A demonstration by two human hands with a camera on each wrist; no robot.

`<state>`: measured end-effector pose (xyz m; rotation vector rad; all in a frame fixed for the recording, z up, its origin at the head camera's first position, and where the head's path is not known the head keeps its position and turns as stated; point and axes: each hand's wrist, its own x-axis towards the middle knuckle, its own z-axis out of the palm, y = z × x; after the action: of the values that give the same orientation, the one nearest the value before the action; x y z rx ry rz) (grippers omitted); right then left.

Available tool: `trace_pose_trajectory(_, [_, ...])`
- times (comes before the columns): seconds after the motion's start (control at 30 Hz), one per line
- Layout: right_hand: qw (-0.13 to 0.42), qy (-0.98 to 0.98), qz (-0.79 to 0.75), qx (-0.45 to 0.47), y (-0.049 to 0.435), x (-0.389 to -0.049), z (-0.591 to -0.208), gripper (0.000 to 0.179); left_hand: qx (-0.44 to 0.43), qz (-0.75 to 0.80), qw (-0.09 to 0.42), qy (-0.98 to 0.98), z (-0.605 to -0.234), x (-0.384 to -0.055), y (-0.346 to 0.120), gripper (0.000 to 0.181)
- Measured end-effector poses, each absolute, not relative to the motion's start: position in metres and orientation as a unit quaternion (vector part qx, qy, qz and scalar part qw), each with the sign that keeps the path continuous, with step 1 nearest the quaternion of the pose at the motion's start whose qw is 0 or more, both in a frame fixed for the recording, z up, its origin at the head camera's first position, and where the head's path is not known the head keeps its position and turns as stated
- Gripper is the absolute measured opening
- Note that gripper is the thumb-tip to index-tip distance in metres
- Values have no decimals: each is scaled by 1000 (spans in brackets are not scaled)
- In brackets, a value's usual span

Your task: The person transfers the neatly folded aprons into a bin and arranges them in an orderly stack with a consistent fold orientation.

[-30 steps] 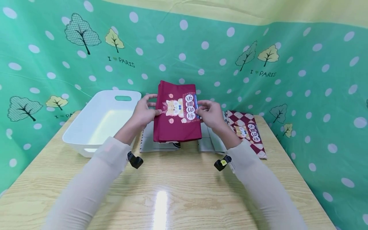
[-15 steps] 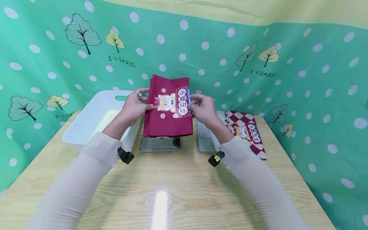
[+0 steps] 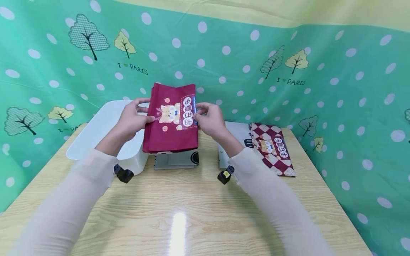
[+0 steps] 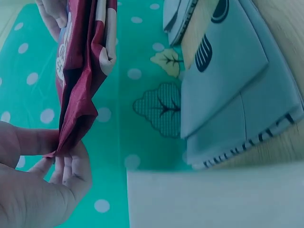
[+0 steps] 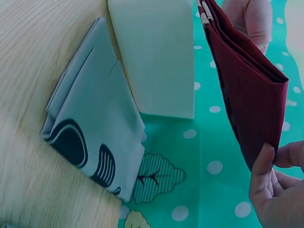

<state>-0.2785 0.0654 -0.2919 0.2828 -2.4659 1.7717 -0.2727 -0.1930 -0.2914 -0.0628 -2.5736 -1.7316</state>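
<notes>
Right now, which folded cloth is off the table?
The dark red cloth, held by the left hand and right hand; the grey cloths and the checked cloth lie on the table.

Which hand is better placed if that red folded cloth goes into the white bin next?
Probably the left hand: it pinches the red cloth by the edge nearer the white bin, while the right hand grips the farther edge.

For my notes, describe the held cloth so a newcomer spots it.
Find the white bin, left on the wooden table. Near its right side, the left hand and right hand hold up a folded cloth. Its unchecked burgundy front differs from the grey cloths and checkered cloth.
</notes>
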Motion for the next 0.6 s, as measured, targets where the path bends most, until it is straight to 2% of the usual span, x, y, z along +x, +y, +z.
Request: trace_pose_trajectory(0.6, [36, -800, 590, 108, 13, -275, -284, 37, -4, -523, 40, -851, -287, -270, -240, 74])
